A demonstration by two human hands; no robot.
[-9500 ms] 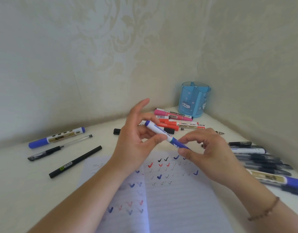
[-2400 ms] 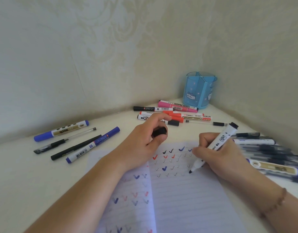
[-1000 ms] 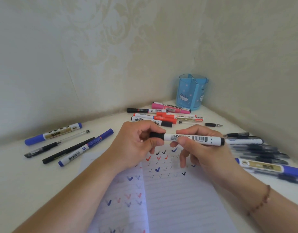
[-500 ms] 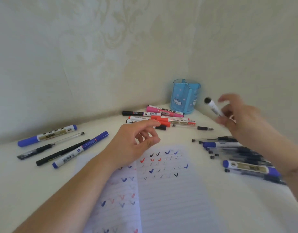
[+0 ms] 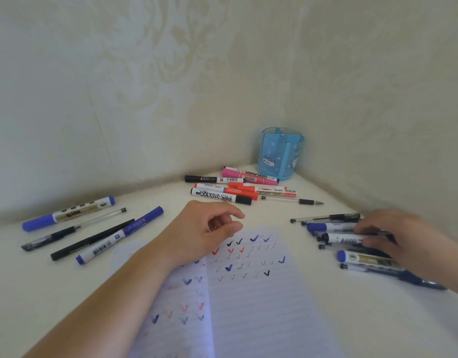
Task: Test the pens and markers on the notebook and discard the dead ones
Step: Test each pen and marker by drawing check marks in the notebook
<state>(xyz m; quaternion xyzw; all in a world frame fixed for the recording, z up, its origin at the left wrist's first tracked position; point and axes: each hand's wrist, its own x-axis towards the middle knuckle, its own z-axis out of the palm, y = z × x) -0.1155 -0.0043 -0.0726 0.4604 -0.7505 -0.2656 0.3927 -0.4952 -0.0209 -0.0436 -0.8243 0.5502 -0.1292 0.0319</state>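
My left hand lay over the upper left part of the open notebook, forearm running in from the lower left, wrist resting on the page. Its fingers were loosely curled with the thumb tip close to the forefinger, and they held nothing. Tick marks in black, red and blue showed on the lined pages just right of that hand and under its wrist.

My right hand reached out well to the right of the notebook, palm down, over a row of pens and markers lying on the worktop. Its fingers rested on the black-capped white marker in that row; motion blur kept me from telling whether they pinched it or only touched it.

Beyond my left hand sat a cluster of markers, red, pink and black, and behind those a blue pen holder in the corner. Far left of my left hand lay four more pens, spread apart on the worktop.
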